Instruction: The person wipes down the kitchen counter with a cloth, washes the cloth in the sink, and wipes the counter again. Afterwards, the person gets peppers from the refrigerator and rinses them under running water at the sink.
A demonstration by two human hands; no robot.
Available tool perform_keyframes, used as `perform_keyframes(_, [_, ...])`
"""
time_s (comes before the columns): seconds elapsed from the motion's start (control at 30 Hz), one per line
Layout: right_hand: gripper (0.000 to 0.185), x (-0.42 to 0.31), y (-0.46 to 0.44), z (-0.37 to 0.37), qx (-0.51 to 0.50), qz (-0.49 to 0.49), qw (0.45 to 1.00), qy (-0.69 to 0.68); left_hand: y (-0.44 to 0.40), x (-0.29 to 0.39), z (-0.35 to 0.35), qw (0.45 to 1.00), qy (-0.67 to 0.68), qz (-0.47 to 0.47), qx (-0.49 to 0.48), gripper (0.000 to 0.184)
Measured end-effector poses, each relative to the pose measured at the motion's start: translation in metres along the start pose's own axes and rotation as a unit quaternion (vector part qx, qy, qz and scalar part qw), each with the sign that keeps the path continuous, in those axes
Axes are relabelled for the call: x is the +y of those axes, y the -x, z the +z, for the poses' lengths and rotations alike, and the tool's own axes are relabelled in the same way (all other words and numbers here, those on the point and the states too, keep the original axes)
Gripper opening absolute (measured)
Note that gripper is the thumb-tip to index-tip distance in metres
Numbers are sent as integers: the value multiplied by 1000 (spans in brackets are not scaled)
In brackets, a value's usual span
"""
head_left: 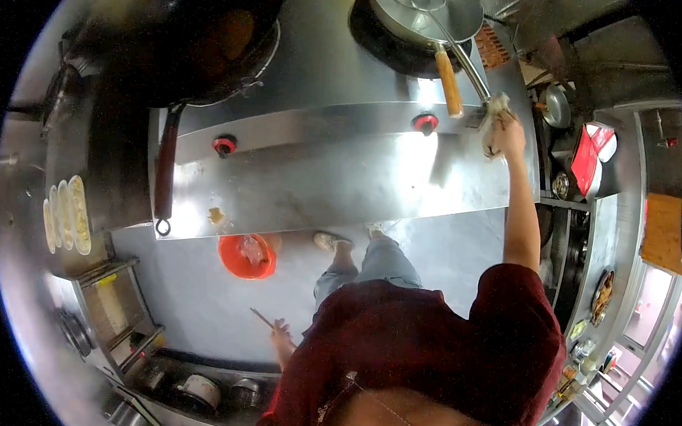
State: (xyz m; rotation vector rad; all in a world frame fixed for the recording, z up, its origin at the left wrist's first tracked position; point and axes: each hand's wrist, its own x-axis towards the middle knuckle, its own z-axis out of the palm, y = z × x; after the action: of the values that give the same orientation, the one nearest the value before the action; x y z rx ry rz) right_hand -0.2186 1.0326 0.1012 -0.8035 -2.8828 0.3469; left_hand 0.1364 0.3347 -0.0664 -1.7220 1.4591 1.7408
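Observation:
My right hand (511,136) is closed on a crumpled, pale cloth (496,113) at the front right of the steel stove. The metal handle of a ladle (474,71) reaches down to that cloth; I cannot tell whether the hand grips it too. The ladle's round head rests in a silver pan (393,18) with a wooden handle (448,85), on the right burner. Low at my left side, my left hand (282,339) is closed around a thin brown stick (261,317), whose lower part is hidden in the fingers.
A large dark wok (204,50) with a long handle sits on the stove's left. Two red knobs line its front. An orange bucket (247,256) stands on the floor by my feet. Long white dishes (78,215) are at left; shelves with pots (199,390) run behind me.

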Motion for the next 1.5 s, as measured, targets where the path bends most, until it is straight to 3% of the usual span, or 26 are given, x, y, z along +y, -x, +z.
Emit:
perform_keyframes(0.07, [34,52,3,5,-105,98,987,-65,10,-23,5,978,-153,136,-26,38])
perform_keyframes(0.17, [38,147,44,82,-36,92,995,-24,39,-23,15,973,-188,129,-14,37])
perform_keyframes(0.2, [40,137,60,91,44,96,994,43,39,-16,18,988,-138,67,-5,37])
perform_keyframes(0.23, [42,105,71,98,126,96,982,108,43,-9,25,995,-100,23,-5,37])
perform_keyframes(0.27, [40,86,73,109,130,104,979,118,46,-3,31,998,-62,-20,-2,36])
perform_keyframes(0.33, [42,42,86,117,158,-15,984,75,49,-8,19,996,-91,-5,-12,37])
perform_keyframes(0.37, [42,9,98,116,152,-16,986,68,46,-14,13,994,-104,1,-24,37])
perform_keyframes(0.4, [42,-24,110,114,79,42,994,57,44,-14,10,995,-81,-41,-31,38])
perform_keyframes(0.5, [39,-85,128,142,81,-62,995,-23,46,-12,18,997,-55,-45,8,38])
perform_keyframes(0.53, [37,-106,128,147,118,-116,985,-37,48,-8,21,997,-71,-32,3,39])
perform_keyframes(0.67, [41,-165,142,172,101,-80,990,-65,25,-8,-5,967,-231,102,-34,39])
perform_keyframes(0.73, [39,-193,155,172,76,-77,992,-70,3,-8,-35,956,-260,122,-58,40])
perform_keyframes(0.8, [38,-232,166,179,111,-110,984,-82,-29,8,-60,975,-197,60,-83,40])
perform_keyframes(0.9, [35,-304,197,186,101,-139,980,-98,-29,47,-86,978,-175,106,-39,39])
perform_keyframes(0.97, [34,-360,223,207,16,-205,975,-90,-24,70,-108,983,-144,105,-33,37])
perform_keyframes(1.03, [30,-423,252,239,21,-296,946,-130,-32,83,-135,992,-105,73,-8,37])
perform_keyframes(1.13, [27,-474,263,228,-31,-323,906,-274,-25,90,-170,991,-110,74,-8,36])
perform_keyframes(1.23, [25,-454,248,214,5,-304,881,-364,-36,83,-185,996,-86,34,3,36])
perform_keyframes(1.27, [24,-432,243,207,5,-267,905,-330,-40,73,-187,996,-85,36,11,37])
perform_keyframes(1.33, [22,-358,222,163,1,-277,911,-306,-41,50,-182,998,-55,32,-9,38])
perform_keyframes(1.37, [23,-305,213,164,-71,-221,919,-319,-41,39,-178,998,-31,28,-37,38])
perform_keyframes(1.4, [27,-270,204,132,-36,-208,930,-301,-40,31,-174,998,-10,25,-65,38])
perform_keyframes(1.43, [31,-224,192,131,63,-248,927,-273,-33,25,-162,998,-54,23,-32,38])
perform_keyframes(1.47, [34,-192,191,122,41,-149,941,-301,-16,25,-139,995,-100,20,-1,38])
perform_keyframes(1.5, [37,-151,191,142,100,-64,975,-187,-3,24,-122,988,-148,16,30,38])
